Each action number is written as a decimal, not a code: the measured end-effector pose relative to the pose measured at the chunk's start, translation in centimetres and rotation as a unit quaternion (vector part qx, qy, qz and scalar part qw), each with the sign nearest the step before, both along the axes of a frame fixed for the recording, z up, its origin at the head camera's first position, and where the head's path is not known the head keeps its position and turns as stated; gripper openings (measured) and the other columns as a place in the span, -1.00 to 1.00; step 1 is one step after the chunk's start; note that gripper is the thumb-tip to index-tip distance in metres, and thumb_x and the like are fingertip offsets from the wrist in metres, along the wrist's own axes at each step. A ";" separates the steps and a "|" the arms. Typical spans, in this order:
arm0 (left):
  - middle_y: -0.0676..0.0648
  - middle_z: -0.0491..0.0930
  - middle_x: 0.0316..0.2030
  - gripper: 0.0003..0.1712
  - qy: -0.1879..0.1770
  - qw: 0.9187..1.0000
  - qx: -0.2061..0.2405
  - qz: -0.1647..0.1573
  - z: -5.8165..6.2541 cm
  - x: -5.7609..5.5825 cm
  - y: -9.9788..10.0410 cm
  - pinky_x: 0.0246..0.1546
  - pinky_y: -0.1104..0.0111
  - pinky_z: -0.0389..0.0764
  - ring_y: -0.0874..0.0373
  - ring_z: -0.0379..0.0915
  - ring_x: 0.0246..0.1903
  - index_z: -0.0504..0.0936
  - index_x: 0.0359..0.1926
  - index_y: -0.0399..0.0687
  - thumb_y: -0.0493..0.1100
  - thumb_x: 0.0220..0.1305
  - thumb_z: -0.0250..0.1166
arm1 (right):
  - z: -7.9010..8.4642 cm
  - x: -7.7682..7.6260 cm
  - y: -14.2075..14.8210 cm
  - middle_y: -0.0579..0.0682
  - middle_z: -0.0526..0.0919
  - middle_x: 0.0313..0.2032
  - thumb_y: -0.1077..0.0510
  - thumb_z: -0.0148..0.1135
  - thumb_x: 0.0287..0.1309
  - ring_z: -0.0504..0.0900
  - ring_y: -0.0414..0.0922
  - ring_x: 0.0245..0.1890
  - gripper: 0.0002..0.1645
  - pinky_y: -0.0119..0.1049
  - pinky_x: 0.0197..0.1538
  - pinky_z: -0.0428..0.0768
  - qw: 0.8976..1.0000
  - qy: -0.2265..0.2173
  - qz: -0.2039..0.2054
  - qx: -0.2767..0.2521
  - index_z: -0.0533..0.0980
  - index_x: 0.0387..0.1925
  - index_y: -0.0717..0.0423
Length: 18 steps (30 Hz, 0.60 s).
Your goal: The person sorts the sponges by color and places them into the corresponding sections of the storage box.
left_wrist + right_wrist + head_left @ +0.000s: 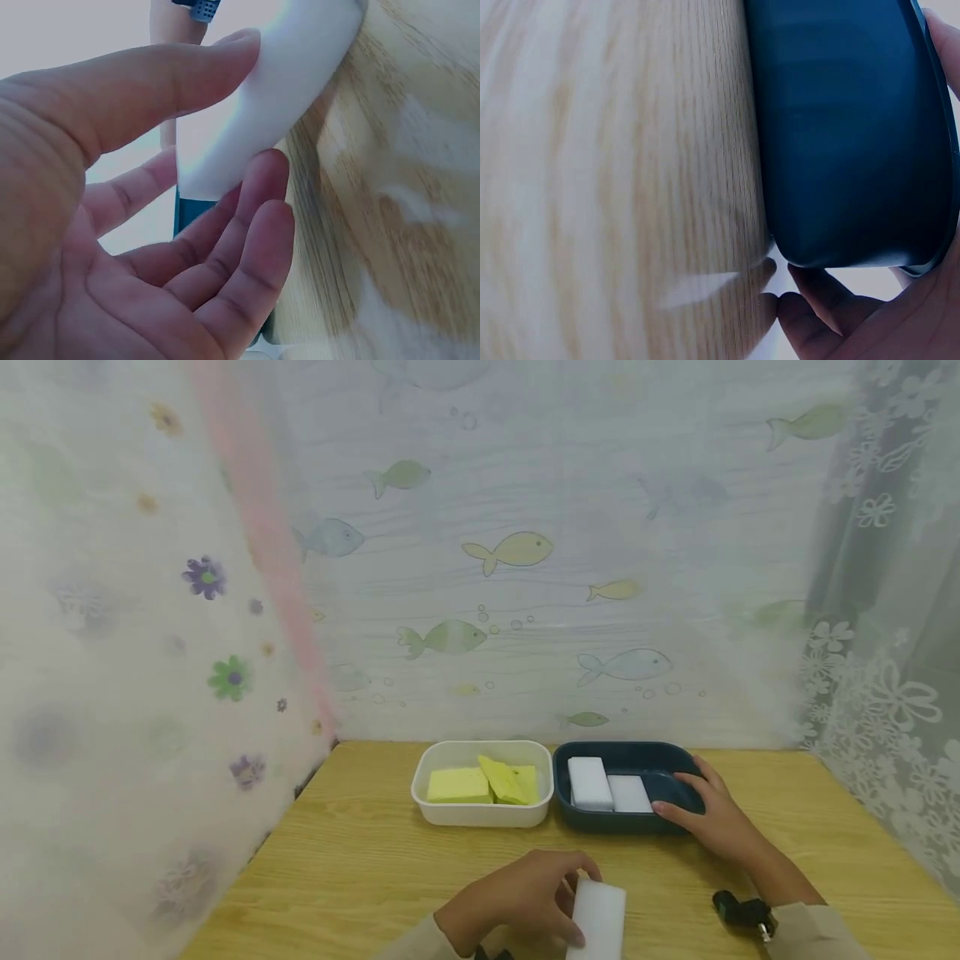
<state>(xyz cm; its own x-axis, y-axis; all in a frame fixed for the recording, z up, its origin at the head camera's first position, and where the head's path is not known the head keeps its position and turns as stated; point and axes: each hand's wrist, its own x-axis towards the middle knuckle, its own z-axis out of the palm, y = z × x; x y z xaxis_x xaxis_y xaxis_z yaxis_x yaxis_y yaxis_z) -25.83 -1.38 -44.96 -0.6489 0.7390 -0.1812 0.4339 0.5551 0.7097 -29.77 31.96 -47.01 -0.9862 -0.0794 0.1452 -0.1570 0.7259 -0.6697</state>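
My left hand [528, 893] pinches a white sponge block [598, 920] near the table's front edge, thumb on one face and fingers on the other. In the left wrist view the thumb presses the white sponge block [262, 82], while several fingertips curl in near its lower edge. My right hand [723, 818] grips the right end of a dark blue container [630, 823]. In the right wrist view, fingers curl against the outer wall of the dark blue container [855, 135]. Two white sponge blocks [590, 783] lie inside its left part.
A white container [480, 815] with yellow sponge pieces [459, 785] stands left of the dark blue one, close beside it. Both stand at the far side of the wooden table [360, 868]. Patterned curtains [480, 577] hang behind and at both sides.
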 end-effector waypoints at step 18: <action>0.21 0.64 -0.20 -0.21 0.035 0.994 0.080 0.064 0.9 -0.2 0.5 -0.23 0.51 0.64 0.44 0.61 -0.30 0.47 0.25 0.21 -0.24 0.04 0.65 | -0.2 -0.1 0.1 0.34 -0.38 0.62 -0.35 0.32 0.28 -0.14 0.58 0.51 0.14 0.63 0.22 0.16 1.000 0.000 -0.003 0.000 0.17 0.51 0.38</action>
<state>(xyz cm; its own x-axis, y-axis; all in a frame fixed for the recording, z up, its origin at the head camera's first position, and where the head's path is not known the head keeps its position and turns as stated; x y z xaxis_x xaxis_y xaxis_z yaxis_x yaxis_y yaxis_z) -26.08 -0.91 -44.02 -0.7467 0.6649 -0.0182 0.4189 0.4913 0.7637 -29.90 32.07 -47.18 -0.9866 -0.0730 0.1458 -0.1527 0.7268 -0.6697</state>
